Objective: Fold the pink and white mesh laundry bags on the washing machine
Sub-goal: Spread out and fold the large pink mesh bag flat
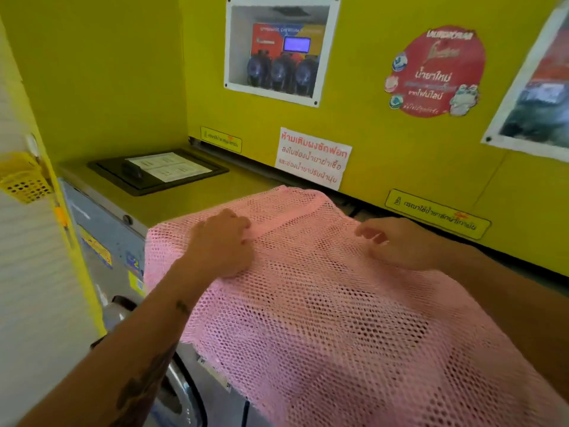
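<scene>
A pink mesh laundry bag [323,303] lies spread over the top of the washing machine [191,201], its near edge hanging over the front. My left hand [221,241] rests on the bag's left part, fingers curled and pinching the mesh at a fold line. My right hand [397,241] lies on the bag's right part, fingertips gripping the mesh. No white bag is visible.
A black detergent lid [160,171] with a white label sits at the machine top's back left. The yellow wall [385,143] with posters and stickers stands right behind. A yellow perforated basket [24,180] hangs at the left. The round machine door [181,396] is below.
</scene>
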`<state>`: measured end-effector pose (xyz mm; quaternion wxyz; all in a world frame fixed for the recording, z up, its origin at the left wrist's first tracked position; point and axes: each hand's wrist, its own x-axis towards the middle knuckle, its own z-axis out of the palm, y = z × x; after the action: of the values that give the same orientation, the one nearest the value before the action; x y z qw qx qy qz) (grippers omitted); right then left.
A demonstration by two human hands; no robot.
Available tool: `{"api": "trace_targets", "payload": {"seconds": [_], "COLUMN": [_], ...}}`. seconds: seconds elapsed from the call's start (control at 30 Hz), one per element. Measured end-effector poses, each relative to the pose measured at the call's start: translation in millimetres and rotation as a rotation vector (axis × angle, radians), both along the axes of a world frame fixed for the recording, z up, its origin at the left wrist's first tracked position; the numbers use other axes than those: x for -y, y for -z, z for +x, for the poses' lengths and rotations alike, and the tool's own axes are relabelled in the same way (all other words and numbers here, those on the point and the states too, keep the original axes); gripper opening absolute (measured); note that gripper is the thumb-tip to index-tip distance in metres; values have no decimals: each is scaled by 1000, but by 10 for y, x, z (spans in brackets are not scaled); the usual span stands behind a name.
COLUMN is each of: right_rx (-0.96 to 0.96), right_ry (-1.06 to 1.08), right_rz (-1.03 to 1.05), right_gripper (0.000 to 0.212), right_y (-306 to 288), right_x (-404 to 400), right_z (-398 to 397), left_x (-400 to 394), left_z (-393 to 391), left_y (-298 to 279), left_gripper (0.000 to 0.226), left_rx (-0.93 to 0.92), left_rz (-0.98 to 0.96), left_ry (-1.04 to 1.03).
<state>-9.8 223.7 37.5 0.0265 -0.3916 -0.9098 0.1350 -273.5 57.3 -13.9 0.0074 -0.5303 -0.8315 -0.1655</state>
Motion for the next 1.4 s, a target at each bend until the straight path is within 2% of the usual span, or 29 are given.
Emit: {"api": "trace_targets", "payload": {"seconds": [0.07,0.17,0.33,0.43,0.5,0.63,0.67,0.73,0.83,0.97,1.07,1.13,1.27,1.4], "right_rx": [50,129,190,273,358,396,381,331,243,191,174,118,-8,-40], "right_ry": [-4,5,-2,-30,-64,-128,-133,-137,-157,-240,-284,-288,-330,-351], "right_rz": [-3,-3,-51,-62,-42,31,49,95,205,344,419,486,522,479], "right_gripper": [35,29,33,47,56,66,65,63,52,38,40,44,34,43], "right_y": [-111,-280,-429,-426,-389,-124,-47,51,111,196,213,128,-185,-416], "right_x": [68,114,150,252,288,183,145,78,34,-23,-94,-144,-147,-88], "right_z": [369,930,1680,1998,2151,2357,2384,2399,2350,2259,2155,2071,1834,1453], "left_x": [22,62,188,177,165,198,215,241,261,292,293,316,405,493], "left_z": [279,985,2296,2843,3093,3416,3474,3560,3564,3586,3623,3569,3236,2741], "left_y": [-136,-336,-368,-275,-240,-175,-159,-144,-155,-180,-206,-253,-357,-403], "left_gripper": [36,28,19,15,21,67,72,66,57,71,78,81,83,60], "left_rx": [21,152,468,520,453,79,25,4,32,69,77,174,437,671], "left_rz": [178,380,284,199,129,-136,-152,-132,-87,-108,-53,-7,112,162], "left_ry": [33,269,617,754,750,563,525,474,429,370,352,339,389,455]}}
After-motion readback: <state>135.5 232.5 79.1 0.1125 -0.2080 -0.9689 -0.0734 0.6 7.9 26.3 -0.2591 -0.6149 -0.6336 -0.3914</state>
